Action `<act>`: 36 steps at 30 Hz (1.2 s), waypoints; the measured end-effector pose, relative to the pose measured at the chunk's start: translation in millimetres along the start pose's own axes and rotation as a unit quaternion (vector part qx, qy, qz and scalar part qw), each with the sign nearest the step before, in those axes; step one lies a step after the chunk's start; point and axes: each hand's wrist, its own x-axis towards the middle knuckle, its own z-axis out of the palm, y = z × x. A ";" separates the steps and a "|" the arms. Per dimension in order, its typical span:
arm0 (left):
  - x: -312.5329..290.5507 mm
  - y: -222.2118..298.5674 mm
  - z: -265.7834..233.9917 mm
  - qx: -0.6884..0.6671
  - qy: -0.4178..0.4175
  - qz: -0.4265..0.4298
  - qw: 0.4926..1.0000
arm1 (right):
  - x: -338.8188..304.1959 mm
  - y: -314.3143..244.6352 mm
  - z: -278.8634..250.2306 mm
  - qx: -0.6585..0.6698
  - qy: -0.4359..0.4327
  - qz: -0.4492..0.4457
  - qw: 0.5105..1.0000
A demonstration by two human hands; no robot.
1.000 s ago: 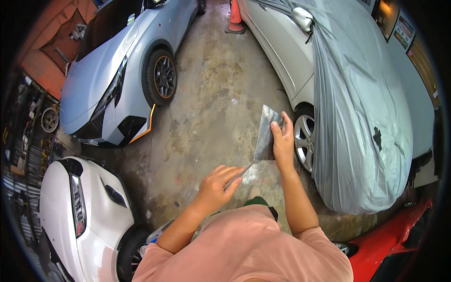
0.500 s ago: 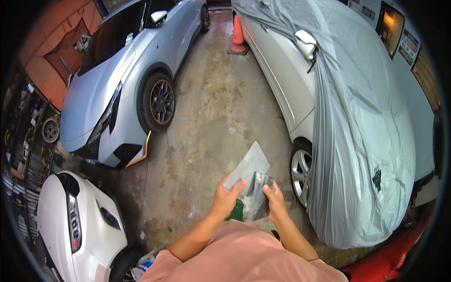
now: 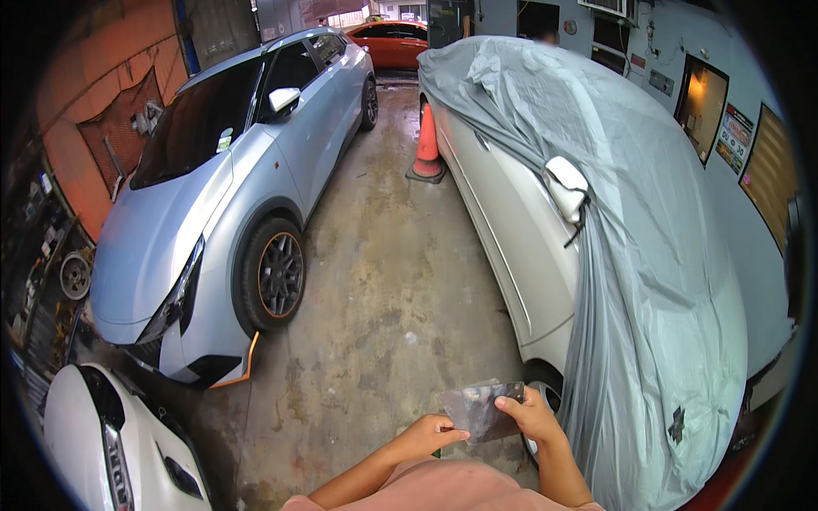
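Note:
In front of me, low in the picture, my right hand (image 3: 530,412) grips a thin, flat, dark grey rectangular plate (image 3: 487,419) by its right end, thumb on top. A lighter flat plate (image 3: 453,400) seems to overlap it on the left and is partly smeared by motion. My left hand (image 3: 429,435) is closed at the near left corner of the plates, fingers curled and thumb pressed in. How much of the lighter plate it pinches is partly hidden. A bit of something green (image 3: 438,453) shows just below my left hand.
A light blue car (image 3: 192,255) stands on the left, with a white bumper (image 3: 162,426) nearer. On the right is a white car under a grey cover (image 3: 656,281). Concrete floor (image 3: 375,298) runs between them. An orange cone (image 3: 427,145) and a red car (image 3: 392,47) are farther off.
The view has tilted up, so my hands sit lower in it. The two plates, held at an angle to each other before, now lie overlapped and flatter, with the dark one on top.

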 end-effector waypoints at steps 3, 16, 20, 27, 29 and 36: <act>21.7 29.0 -52.4 -0.031 0.046 0.002 0.998 | 44.2 -37.2 4.8 -0.051 -0.011 0.013 0.999; 67.2 61.5 -171.8 -0.242 0.347 0.195 0.885 | 164.4 -49.3 15.5 0.037 0.021 0.047 0.998; 51.4 60.2 -175.3 -0.045 0.317 0.081 0.944 | 215.7 -56.6 22.0 0.209 0.034 0.054 0.976; 67.3 31.1 -124.9 0.287 0.420 0.072 0.858 | 274.7 -97.8 46.8 0.313 -0.055 0.067 0.946; 75.1 32.9 -119.5 0.258 0.378 0.016 0.889 | 287.3 -96.1 49.8 0.374 -0.109 0.073 0.918; 123.2 39.6 -88.9 -0.143 0.355 0.105 0.918 | 287.3 -84.5 65.2 0.418 -0.235 0.191 0.856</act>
